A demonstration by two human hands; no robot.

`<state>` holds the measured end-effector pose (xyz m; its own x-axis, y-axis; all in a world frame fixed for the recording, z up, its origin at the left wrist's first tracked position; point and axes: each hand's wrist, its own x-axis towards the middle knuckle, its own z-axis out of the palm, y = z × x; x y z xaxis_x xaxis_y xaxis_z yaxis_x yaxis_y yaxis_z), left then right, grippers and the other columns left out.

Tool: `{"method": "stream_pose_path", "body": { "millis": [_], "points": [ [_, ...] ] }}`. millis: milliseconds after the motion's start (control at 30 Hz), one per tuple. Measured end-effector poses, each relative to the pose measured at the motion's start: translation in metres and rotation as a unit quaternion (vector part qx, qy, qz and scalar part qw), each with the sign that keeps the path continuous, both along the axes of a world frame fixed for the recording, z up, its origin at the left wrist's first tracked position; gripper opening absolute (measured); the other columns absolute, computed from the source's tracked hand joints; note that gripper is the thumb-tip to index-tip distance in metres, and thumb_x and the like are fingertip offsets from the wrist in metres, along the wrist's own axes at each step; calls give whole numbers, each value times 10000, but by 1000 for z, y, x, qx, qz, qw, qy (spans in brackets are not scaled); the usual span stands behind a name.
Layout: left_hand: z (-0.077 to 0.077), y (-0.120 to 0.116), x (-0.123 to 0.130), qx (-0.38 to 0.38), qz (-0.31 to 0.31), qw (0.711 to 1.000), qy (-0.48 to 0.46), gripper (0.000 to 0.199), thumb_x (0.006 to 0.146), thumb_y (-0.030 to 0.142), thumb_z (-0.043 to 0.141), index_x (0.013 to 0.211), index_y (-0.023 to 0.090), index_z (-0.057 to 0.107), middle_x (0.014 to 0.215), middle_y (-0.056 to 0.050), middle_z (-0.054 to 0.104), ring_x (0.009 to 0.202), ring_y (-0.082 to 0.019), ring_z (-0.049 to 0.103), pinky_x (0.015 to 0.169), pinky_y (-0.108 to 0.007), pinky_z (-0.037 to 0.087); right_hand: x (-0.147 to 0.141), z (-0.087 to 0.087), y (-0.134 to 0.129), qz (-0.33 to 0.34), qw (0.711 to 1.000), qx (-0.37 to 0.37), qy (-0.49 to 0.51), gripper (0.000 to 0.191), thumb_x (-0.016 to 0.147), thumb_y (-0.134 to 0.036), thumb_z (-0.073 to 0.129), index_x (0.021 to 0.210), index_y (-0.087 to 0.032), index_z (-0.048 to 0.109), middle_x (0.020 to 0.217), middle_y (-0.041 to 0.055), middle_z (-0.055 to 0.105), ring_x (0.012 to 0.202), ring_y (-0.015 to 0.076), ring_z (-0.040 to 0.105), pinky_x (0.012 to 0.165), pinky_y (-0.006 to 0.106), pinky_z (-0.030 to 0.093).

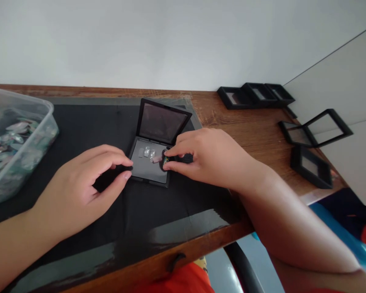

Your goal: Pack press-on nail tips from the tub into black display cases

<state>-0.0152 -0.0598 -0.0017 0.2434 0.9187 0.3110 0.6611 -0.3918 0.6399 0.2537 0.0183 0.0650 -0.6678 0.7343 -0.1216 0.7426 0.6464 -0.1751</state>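
Many glossy pieces (16, 132) lie heaped in a clear tub (39, 150) at the left of my counter (218, 116). Next, my left hand (82, 181) curves loosely, fingers parted, tips at the left edge of a black case (148, 174). Its lid (162, 123) tilts up; small clear bits (147, 151) rest on its grey pad. At the pad's right side my right hand (209, 156) pinches a small dark-green piece (165, 160). Farther right sit three black frames (260, 94), then an opened one (311, 137) with a shut one (311, 167) nearer me.

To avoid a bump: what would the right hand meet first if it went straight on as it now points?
The right hand would probably meet the small pinkish piece, though its height is unclear.
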Motion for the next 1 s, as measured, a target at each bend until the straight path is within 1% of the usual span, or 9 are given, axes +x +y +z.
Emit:
{"method": "stream_pose_path", "body": {
  "millis": [133, 233, 300, 367, 533, 700, 767, 867, 1000],
  "points": [
    [0, -1, -2, 1, -5, 1000, 10, 184, 1040, 395, 637, 1063, 282, 780, 1103, -16, 826, 959, -198, 789, 961, -358, 648, -3, 2, -6, -2, 1000, 14, -28, 181, 1025, -394, 826, 1096, -256, 920, 1023, 41, 871, 852, 213, 748, 665, 322, 374],
    [-1, -1, -3, 2, -14, 1000, 19, 181, 1050, 396, 629, 1068, 284, 771, 1104, -9, 818, 957, -189, 788, 952, -342, 642, -6, 3, -11, 2, 999, 33, -41, 251, 1002, -468, 850, 1053, -231, 914, 980, 47, 859, 821, 216, 735, 632, 327, 322],
    [-3, -1, -3, 1, -18, 999, 26, 179, 1054, 406, 633, 1077, 290, 766, 1107, -6, 814, 959, -190, 786, 957, -344, 642, -8, 1, -13, 1, 998, 53, -26, 322, 990, -529, 854, 1035, -215, 905, 951, 49, 848, 812, 217, 731, 623, 329, 305],
    [-5, 0, -3, 3, -21, 999, 31, 179, 1053, 424, 647, 1089, 294, 765, 1110, -6, 814, 965, -196, 786, 978, -357, 640, -10, -2, -16, -6, 997, 76, 2, 339, 1002, -542, 839, 1031, -209, 897, 947, 45, 841, 823, 214, 735, 623, 328, 308],
    [-5, -1, -3, 49, -56, 995, 65, 208, 1061, 447, 651, 1110, 280, 767, 1119, -30, 829, 998, -234, 796, 944, -382, 637, -14, -13, -18, 11, 995, 85, 53, 226, 1006, -436, 844, 1012, -212, 877, 983, 33, 826, 863, 201, 728, 635, 330, 319],
    [-4, -5, -2, 88, -87, 987, 102, 184, 1089, 386, 613, 1121, 262, 745, 1099, -41, 827, 988, -238, 788, 900, -380, 633, -16, -21, -16, 25, 993, 75, 84, 146, 1008, -326, 828, 1013, -183, 858, 1009, 54, 818, 925, 223, 682, 731, 341, 394],
    [-4, -5, -2, 90, -81, 988, 101, 184, 1095, 378, 607, 1124, 256, 742, 1095, -44, 822, 989, -231, 787, 899, -371, 634, -16, -22, -15, 31, 993, 70, 87, 121, 1015, -291, 810, 1000, -179, 854, 993, 56, 812, 911, 220, 662, 752, 341, 406],
    [-6, -4, -2, 68, -56, 993, 79, 202, 1084, 412, 619, 1097, 270, 762, 1078, -37, 825, 980, -231, 792, 914, -369, 644, -14, -21, -14, 26, 994, 64, 85, 119, 1028, -253, 778, 963, -190, 856, 972, 54, 806, 906, 216, 656, 762, 335, 406],
    [-6, -2, -2, 48, -48, 996, 53, 206, 1067, 430, 637, 1083, 285, 782, 1076, -21, 832, 970, -221, 798, 905, -350, 643, -12, -18, -13, 24, 997, 39, 68, 131, 1046, -212, 742, 1036, -211, 873, 1033, 55, 808, 958, 219, 679, 781, 330, 417]
  ]
}}
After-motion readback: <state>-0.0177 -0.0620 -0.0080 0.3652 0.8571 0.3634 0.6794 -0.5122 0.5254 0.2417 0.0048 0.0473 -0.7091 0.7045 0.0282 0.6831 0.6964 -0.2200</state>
